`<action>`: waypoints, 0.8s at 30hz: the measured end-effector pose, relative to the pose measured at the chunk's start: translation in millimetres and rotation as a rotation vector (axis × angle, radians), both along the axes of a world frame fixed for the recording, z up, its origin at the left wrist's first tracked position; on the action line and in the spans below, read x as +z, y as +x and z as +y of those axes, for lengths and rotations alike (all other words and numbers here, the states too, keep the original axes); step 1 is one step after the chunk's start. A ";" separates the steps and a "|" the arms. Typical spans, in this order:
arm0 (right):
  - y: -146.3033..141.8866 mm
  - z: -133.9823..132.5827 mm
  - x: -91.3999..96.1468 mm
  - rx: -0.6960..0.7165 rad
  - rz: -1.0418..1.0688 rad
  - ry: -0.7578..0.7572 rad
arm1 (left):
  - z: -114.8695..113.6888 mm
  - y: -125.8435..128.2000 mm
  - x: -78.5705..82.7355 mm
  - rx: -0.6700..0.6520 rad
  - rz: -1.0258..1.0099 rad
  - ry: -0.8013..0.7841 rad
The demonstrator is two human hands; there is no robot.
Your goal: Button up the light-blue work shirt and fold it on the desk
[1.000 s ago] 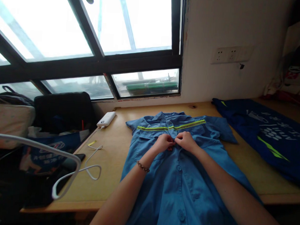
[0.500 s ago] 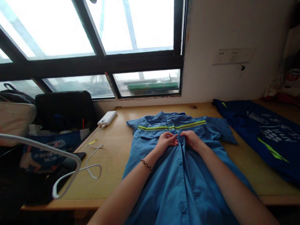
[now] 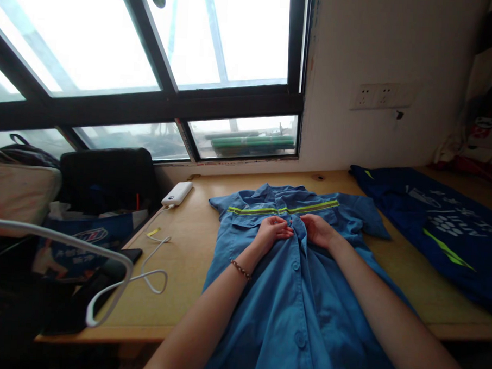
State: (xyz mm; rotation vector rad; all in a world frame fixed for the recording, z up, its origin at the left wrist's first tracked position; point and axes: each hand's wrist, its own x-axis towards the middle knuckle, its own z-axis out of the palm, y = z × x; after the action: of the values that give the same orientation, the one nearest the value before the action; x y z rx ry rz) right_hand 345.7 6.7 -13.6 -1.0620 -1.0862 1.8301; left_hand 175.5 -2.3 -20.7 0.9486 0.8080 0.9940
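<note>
A blue short-sleeved work shirt lies front up on the table, its collar toward the window. A yellow-green reflective strip crosses its chest. Just below the strip, my left hand pinches the front placket from the left. Opposite it, my right hand grips the placket's other edge, its fingers partly hidden by the raised cloth. Lower down the placket, one shirt button and another near the bottom show. Whatever lies between my fingertips is too small to make out.
On the wooden table, a white power bank with a looping white cable lies left of the shirt. A dark blue garment is spread at the right. Bags crowd the left side, below the window.
My right hand has turned slightly and lifted the placket edge, which now curls up between my hands. My left hand stays nearly in place. The view has shifted a little.
</note>
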 end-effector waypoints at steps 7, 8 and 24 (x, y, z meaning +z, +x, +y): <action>-9.7 -3.2 -10.5 -0.116 -0.089 0.108 | 2.0 -1.1 -4.8 -0.044 0.054 0.049; -10.6 -3.7 -10.6 -0.142 -0.129 0.136 | 1.7 -1.1 -4.9 -0.045 0.061 0.056; -25.4 1.3 -20.3 -0.217 -0.722 0.726 | -2.3 9.0 -6.9 0.131 0.150 0.071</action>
State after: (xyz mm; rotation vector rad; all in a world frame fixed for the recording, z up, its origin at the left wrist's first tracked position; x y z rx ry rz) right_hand 320.3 8.0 -33.9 -1.3195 -1.7759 0.7356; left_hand 184.5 -4.6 -27.5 1.0511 0.9754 1.0802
